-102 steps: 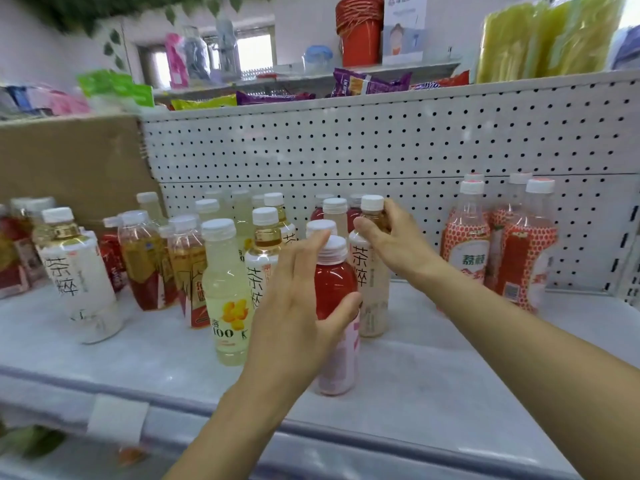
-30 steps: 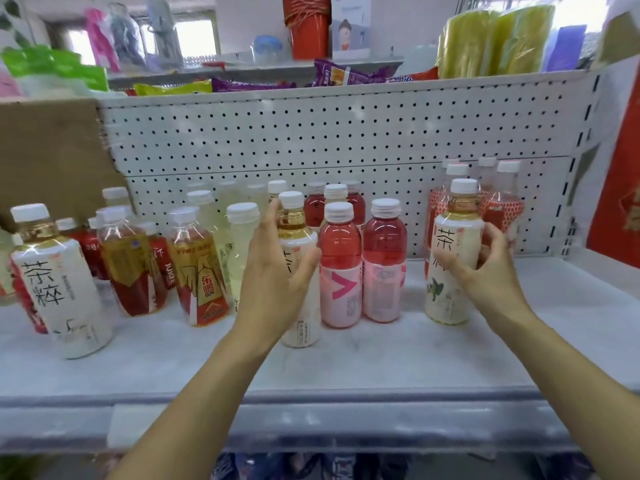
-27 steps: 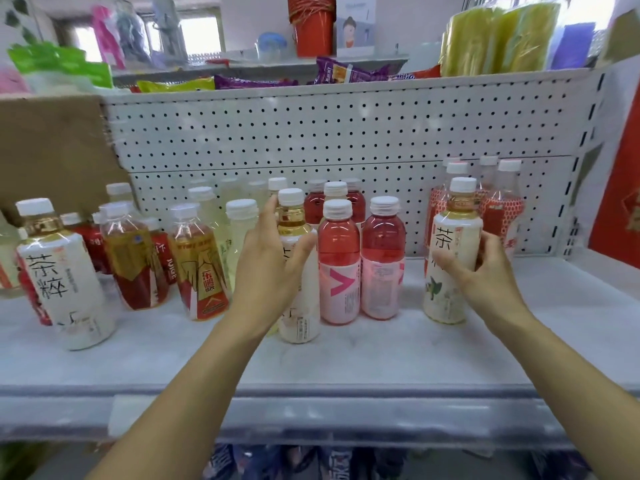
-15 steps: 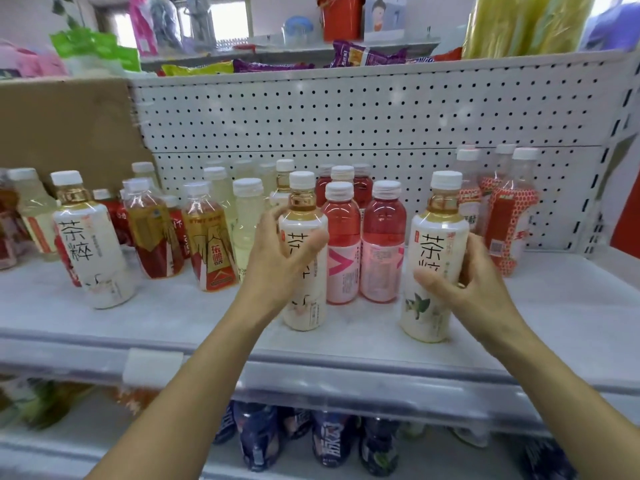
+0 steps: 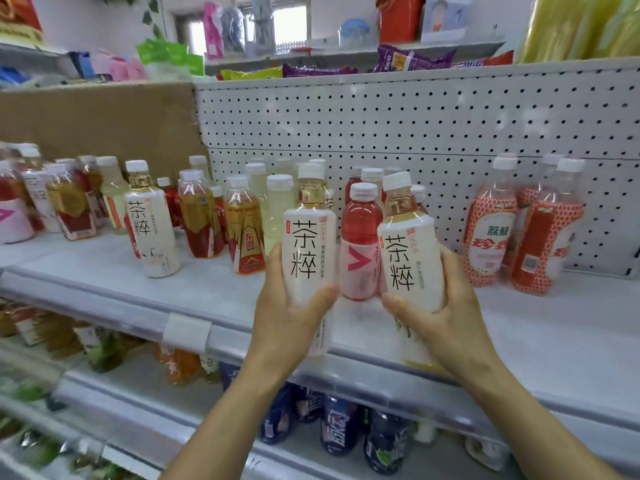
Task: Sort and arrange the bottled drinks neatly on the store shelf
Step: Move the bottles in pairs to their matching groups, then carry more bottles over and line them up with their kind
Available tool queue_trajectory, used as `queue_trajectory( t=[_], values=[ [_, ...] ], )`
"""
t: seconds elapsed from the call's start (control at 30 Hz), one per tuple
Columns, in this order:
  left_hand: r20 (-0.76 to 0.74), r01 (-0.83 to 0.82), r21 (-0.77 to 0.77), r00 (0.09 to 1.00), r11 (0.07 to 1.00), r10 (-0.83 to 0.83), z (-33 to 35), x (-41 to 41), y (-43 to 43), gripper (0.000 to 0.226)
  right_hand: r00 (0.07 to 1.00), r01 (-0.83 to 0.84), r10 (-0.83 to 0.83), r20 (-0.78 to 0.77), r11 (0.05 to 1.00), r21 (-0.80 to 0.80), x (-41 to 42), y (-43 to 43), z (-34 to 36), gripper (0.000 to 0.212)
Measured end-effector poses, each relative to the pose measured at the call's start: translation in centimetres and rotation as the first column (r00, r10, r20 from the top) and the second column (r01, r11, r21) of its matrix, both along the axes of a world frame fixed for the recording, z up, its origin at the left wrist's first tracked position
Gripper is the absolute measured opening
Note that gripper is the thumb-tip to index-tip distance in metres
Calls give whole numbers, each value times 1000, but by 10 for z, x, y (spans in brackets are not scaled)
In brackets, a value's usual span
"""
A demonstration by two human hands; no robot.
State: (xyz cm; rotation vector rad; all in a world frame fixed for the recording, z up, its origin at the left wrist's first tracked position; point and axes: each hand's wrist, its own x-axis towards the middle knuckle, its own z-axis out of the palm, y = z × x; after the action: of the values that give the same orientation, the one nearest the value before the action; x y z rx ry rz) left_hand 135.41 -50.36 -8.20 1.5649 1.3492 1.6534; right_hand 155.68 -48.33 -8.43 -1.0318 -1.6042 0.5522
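My left hand [image 5: 289,315] grips a white-label tea bottle [image 5: 308,247] and holds it off the shelf, in front of the shelf's front edge. My right hand [image 5: 440,317] grips a second white-label tea bottle [image 5: 407,254], tilted slightly left, also lifted. Behind them on the shelf [image 5: 540,327] stand pink drink bottles [image 5: 360,237]. A third white-label tea bottle [image 5: 150,223] stands further left among amber tea bottles [image 5: 244,226] and pale yellow bottles [image 5: 277,209].
Red-and-white patterned bottles [image 5: 491,223] stand at the right against the pegboard back [image 5: 415,126]. More mixed bottles [image 5: 65,202] crowd the far left. A price-tag holder [image 5: 187,332] clips the shelf rail. Dark bottles [image 5: 336,427] fill the lower shelf.
Both hands have lifted their white-label tea bottles off the shelf and drawn them toward me and closer together. The camera has moved nearer and lower.
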Motion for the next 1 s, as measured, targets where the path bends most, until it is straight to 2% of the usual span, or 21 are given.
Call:
queue_trajectory(
  t=[0.2,0.4,0.53,0.67,0.77,1.0],
  values=[
    [137,-62,-80,988,995,73,-14,-22,-46,61,996,-54,54,78,999,4,-40,-23,7,80],
    [127,-116,-136,983,984,133,-22,-78,-64,66,986,-133,136,101,991,-33,-105,-40,8,79],
    [128,-145,-163,978,976,167,-31,-141,-83,61,976,-198,206,77,976,-93,-173,-52,-7,77],
    [141,-113,-209,979,971,145,-45,-220,-100,54,968,-248,249,-13,952,-180,-256,-66,-23,69],
    [110,-88,-253,987,963,119,-56,-282,-113,62,961,-275,267,-67,937,-214,-321,-75,-35,69],
    [99,-157,-319,975,935,197,-66,-418,-129,61,954,-299,285,-94,925,-234,-458,-84,-42,70]
  ],
)
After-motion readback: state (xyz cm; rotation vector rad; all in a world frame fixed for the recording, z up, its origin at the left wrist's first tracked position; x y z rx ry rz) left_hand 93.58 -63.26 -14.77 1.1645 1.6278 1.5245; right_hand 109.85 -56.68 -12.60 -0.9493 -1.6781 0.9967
